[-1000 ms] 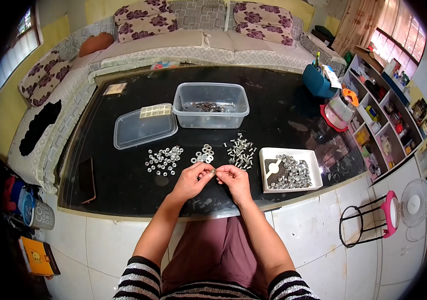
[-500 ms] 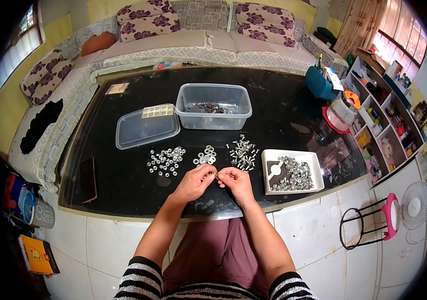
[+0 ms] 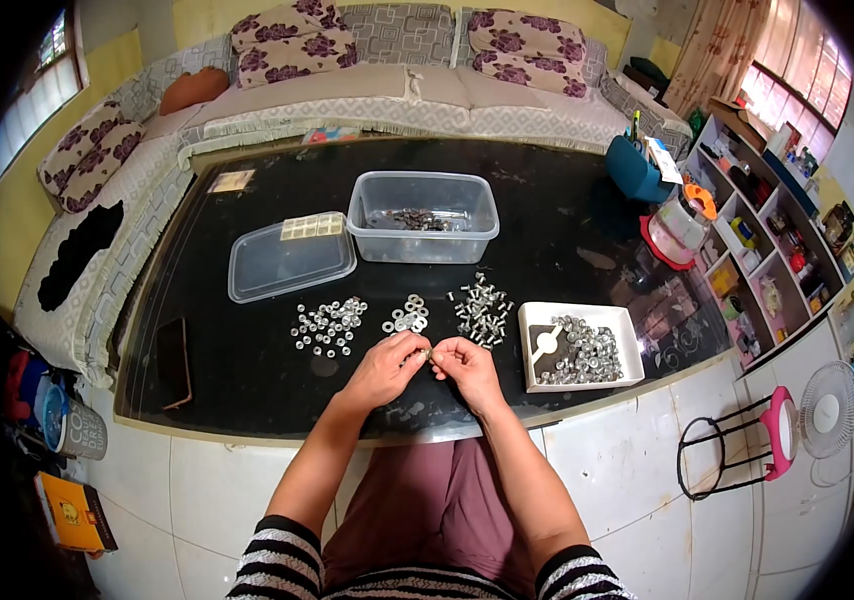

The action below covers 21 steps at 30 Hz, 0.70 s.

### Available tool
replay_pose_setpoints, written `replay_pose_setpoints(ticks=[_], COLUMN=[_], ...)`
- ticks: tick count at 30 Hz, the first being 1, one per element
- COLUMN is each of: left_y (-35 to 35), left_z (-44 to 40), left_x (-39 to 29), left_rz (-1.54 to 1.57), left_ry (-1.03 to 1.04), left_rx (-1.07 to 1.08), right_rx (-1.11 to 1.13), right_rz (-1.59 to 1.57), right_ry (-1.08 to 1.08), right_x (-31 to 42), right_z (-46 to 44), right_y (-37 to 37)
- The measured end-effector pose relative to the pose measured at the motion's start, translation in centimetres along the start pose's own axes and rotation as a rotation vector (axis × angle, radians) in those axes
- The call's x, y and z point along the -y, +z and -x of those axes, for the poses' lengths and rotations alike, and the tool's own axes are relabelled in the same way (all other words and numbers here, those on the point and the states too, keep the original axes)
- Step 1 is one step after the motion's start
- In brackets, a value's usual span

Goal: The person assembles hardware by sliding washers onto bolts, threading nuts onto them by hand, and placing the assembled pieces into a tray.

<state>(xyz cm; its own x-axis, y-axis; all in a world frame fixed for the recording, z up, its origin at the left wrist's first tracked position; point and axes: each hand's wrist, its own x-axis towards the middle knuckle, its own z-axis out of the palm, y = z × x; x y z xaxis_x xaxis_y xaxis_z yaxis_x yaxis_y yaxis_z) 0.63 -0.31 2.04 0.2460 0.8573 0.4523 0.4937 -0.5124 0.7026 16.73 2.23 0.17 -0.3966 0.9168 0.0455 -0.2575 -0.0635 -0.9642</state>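
Observation:
My left hand (image 3: 387, 371) and my right hand (image 3: 467, 370) meet fingertip to fingertip over the near part of the black table (image 3: 247, 385). Both are closed in a pinch on a small metal piece (image 3: 429, 354), too small to make out fully. Just beyond my fingers lie flat washers (image 3: 407, 315). Small nuts (image 3: 328, 326) are spread to the left of them, and a heap of short bolts (image 3: 483, 310) is to the right. A white box (image 3: 635, 345) at the right holds many metal parts and a pale, round-headed piece.
A clear plastic tub (image 3: 423, 247) with small dark parts stands farther back, its lid (image 3: 282, 265) to the left. A phone (image 3: 174, 362) lies at the left. A teal holder (image 3: 635, 172) and a jug (image 3: 684, 225) stand at the back right.
The view has shifted slightly. My hands stay together with the small metal piece between their fingertips; only the fingers have moved a little.

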Motion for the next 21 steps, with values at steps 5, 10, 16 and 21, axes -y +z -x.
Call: replay_pose_setpoints(ticks=[5,10,16,21], left_y=[0.0,0.0,0.0,0.1], left_z=[0.0,-0.1,-0.1,0.1], left_x=[0.0,0.4,-0.1,1.2], left_rz=[-0.02,-0.027,0.069,0.032], left_ry=[0.026,0.055,0.017,0.002], left_rx=[-0.019,-0.012,-0.053,-0.02], right_rx=[0.009,0.038,0.035,0.059], right_rz=[0.007,0.116,0.105,0.211], right_ry=[-0.004,-0.011,-0.025,-0.066], right_x=[0.0,0.0,-0.3,-0.6], right_z=[-0.1,0.2,0.1,0.2], right_y=[0.0,0.4,0.4,0.6])
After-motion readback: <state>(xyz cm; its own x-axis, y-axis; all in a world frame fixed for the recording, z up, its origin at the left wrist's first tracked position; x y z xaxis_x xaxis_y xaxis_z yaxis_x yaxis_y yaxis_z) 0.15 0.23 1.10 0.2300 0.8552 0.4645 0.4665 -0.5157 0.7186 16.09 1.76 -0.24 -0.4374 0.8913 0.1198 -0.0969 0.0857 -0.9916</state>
